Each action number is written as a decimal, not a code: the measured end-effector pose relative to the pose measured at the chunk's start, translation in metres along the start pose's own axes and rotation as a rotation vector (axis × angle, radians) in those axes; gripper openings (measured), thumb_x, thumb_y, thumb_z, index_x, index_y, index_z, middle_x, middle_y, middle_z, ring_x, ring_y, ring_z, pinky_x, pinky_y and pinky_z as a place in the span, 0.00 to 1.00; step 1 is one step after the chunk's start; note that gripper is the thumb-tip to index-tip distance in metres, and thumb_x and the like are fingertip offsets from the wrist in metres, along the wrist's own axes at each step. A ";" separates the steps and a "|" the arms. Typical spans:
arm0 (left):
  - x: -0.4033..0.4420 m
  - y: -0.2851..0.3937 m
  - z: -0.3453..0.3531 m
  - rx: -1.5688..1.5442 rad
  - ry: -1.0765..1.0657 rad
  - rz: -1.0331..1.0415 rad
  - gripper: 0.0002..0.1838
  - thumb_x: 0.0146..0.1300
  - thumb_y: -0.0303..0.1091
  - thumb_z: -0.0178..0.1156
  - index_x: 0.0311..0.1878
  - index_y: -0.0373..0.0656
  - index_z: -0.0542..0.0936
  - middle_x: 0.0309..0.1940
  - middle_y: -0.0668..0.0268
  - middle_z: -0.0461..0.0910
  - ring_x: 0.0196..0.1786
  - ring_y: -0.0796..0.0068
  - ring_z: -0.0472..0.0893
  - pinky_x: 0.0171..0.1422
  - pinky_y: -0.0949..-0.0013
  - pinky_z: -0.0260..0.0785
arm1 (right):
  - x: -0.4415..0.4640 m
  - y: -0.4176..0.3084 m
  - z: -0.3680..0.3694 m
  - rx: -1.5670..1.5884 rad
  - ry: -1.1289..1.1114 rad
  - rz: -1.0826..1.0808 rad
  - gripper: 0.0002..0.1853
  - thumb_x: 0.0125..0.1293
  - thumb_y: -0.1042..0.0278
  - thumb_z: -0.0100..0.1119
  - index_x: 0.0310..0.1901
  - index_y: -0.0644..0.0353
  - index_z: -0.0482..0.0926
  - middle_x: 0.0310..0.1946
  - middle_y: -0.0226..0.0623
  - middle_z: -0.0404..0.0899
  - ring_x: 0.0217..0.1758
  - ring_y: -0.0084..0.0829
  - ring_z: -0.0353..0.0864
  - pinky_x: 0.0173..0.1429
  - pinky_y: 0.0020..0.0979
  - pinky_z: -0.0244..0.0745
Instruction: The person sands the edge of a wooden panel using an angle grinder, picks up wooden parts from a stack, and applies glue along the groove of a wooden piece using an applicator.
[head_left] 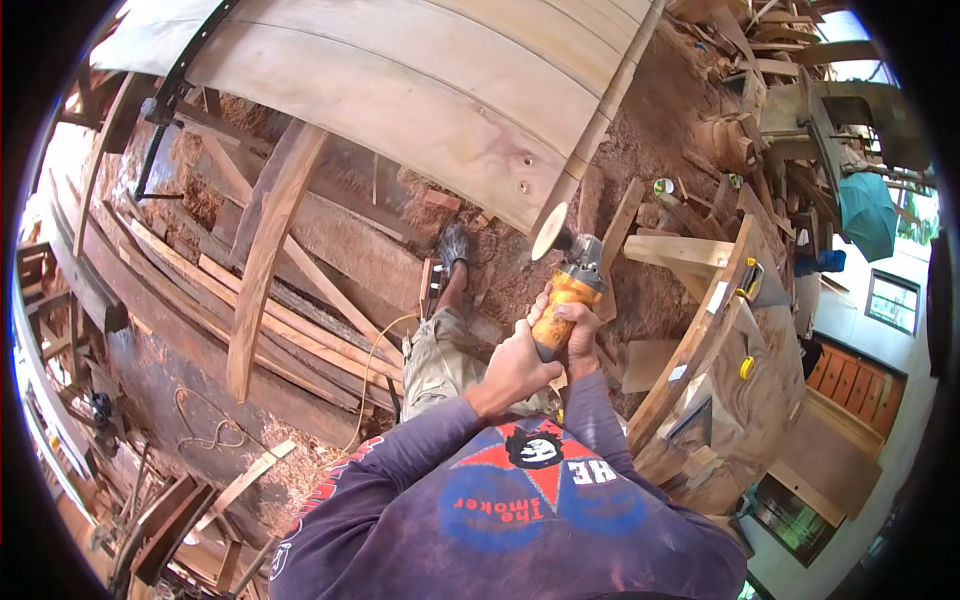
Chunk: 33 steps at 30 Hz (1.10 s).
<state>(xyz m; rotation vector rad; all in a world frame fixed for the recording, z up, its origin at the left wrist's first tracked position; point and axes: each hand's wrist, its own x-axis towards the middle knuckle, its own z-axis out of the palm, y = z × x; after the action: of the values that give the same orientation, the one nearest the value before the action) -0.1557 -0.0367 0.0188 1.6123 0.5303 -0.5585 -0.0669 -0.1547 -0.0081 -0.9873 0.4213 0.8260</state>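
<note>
Both my hands grip a yellow angle grinder (568, 300) with a pale round sanding disc (550, 231) at its head. My left hand (516, 368) is wrapped round the rear of the body, and my right hand (580, 335) is closed on its right side, closer to the head. Just ahead stands a wide pale panel of joined planks (420, 90), with two small round marks near its close corner. The disc is at that corner; whether it touches the wood, I cannot tell.
A black bar clamp (178, 85) crosses the panel's left end. Long planks (290, 330) lie at the left, where a yellow cord (370, 365) runs down. To my right is a wooden bench (750, 360) with yellow tape measures (747, 368). Shavings and offcuts cover the ground.
</note>
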 end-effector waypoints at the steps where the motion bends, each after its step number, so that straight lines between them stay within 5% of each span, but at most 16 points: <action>1: -0.003 0.002 0.003 0.025 0.006 -0.017 0.40 0.50 0.43 0.74 0.58 0.27 0.67 0.43 0.34 0.85 0.48 0.35 0.87 0.53 0.46 0.81 | 0.002 0.003 -0.005 0.087 -0.046 0.014 0.27 0.49 0.64 0.66 0.53 0.63 0.75 0.37 0.39 0.79 0.38 0.35 0.82 0.49 0.38 0.83; 13: -0.006 -0.002 0.001 0.095 0.044 -0.041 0.37 0.54 0.42 0.72 0.57 0.25 0.67 0.44 0.33 0.84 0.48 0.32 0.86 0.54 0.43 0.80 | 0.015 0.023 -0.017 0.249 -0.109 0.052 0.30 0.48 0.63 0.67 0.54 0.64 0.74 0.36 0.37 0.78 0.39 0.35 0.81 0.51 0.38 0.81; 21: 0.004 -0.021 -0.007 0.059 0.034 -0.031 0.39 0.48 0.47 0.75 0.55 0.29 0.68 0.43 0.33 0.84 0.48 0.34 0.86 0.51 0.44 0.79 | 0.008 0.017 0.008 0.098 0.003 0.005 0.24 0.51 0.66 0.65 0.52 0.64 0.76 0.36 0.40 0.81 0.36 0.35 0.82 0.46 0.37 0.84; 25: 0.017 -0.038 -0.006 -0.522 -0.101 0.163 0.31 0.51 0.34 0.75 0.56 0.36 0.73 0.39 0.64 0.84 0.36 0.75 0.84 0.39 0.68 0.78 | 0.003 0.002 0.035 -0.386 0.111 -0.141 0.18 0.54 0.71 0.70 0.48 0.63 0.82 0.32 0.33 0.84 0.32 0.28 0.85 0.40 0.32 0.83; 29: 0.009 -0.024 -0.002 -0.650 -0.144 0.126 0.28 0.50 0.28 0.75 0.55 0.39 0.75 0.41 0.69 0.82 0.39 0.80 0.82 0.41 0.70 0.78 | -0.007 -0.012 0.047 -0.418 0.072 -0.214 0.19 0.54 0.71 0.70 0.49 0.63 0.82 0.32 0.34 0.84 0.33 0.28 0.85 0.41 0.32 0.83; 33: 0.002 0.009 -0.002 0.083 0.015 0.031 0.40 0.49 0.48 0.74 0.54 0.25 0.69 0.39 0.33 0.84 0.46 0.35 0.87 0.51 0.47 0.81 | 0.001 -0.009 0.004 0.070 -0.051 -0.047 0.26 0.51 0.64 0.64 0.53 0.63 0.74 0.36 0.39 0.79 0.37 0.35 0.81 0.46 0.38 0.83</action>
<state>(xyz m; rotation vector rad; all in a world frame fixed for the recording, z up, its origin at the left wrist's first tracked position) -0.1481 -0.0355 0.0250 1.7023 0.4977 -0.5520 -0.0590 -0.1537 -0.0021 -0.9061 0.3799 0.7877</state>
